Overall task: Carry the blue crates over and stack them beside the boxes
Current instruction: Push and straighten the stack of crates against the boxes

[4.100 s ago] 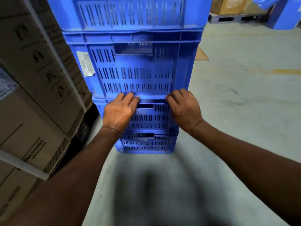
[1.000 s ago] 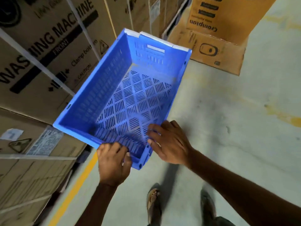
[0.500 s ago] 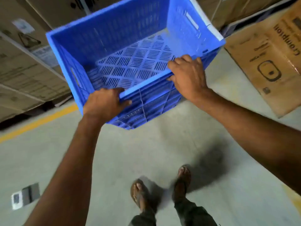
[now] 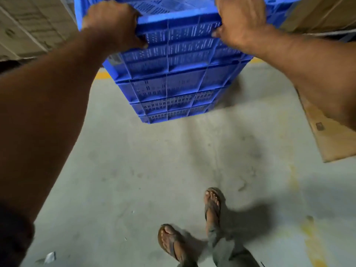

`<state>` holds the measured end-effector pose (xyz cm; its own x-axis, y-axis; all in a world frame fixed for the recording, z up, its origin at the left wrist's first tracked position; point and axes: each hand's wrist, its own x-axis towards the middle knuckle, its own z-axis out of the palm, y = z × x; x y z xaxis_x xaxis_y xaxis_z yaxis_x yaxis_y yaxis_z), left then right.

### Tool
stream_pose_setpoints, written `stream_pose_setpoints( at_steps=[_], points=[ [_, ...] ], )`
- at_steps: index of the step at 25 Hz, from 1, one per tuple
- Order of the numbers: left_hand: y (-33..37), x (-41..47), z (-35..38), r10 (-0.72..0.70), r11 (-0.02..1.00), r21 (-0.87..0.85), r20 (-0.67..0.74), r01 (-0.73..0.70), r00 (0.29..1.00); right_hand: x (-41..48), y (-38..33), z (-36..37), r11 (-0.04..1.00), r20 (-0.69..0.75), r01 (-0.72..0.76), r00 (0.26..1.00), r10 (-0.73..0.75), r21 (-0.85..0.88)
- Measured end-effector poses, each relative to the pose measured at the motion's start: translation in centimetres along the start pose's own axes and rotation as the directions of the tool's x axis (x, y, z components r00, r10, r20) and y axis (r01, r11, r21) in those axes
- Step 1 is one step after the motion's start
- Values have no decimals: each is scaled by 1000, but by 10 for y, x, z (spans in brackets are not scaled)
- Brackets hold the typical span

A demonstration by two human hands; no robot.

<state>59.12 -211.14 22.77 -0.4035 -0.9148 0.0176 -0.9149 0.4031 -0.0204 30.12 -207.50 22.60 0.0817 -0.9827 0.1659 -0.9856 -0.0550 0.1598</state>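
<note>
Both grips, left hand and right hand, clamp the top crate's rim atop the blue stack; concrete floor, cardboard boxes at ten o'clock.

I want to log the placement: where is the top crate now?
In the head view, the top crate sits at upper centre atop the crate stack, held by the left hand and right hand, between cardboard boxes.

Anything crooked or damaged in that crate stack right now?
No damage shows. The top crate, gripped by the left hand and right hand, sits roughly square on the blue crate stack.
</note>
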Motion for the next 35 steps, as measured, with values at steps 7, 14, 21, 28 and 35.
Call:
stream_pose_setpoints(
  at_steps=[7,14,21,28,35],
  points=[
    [7,4,2,-70,996,58,1,70,998,14,26,-5,983,162,146,973,-163,112],
    [15,5,2,-156,984,86,24,154,987,36,40,-10,967,309,215,918,-248,137],
    [20,6,-18,-212,976,-7,216,218,953,38,41,-22,952,486,64,848,-210,299],
    [-15,25,-14,-233,951,-206,7,230,972,101,-31,-18,877,608,-90,754,-249,472],
    [-81,77,11,-307,930,-206,16,304,952,186,-139,70,940,722,273,606,-335,207]
  ],
)
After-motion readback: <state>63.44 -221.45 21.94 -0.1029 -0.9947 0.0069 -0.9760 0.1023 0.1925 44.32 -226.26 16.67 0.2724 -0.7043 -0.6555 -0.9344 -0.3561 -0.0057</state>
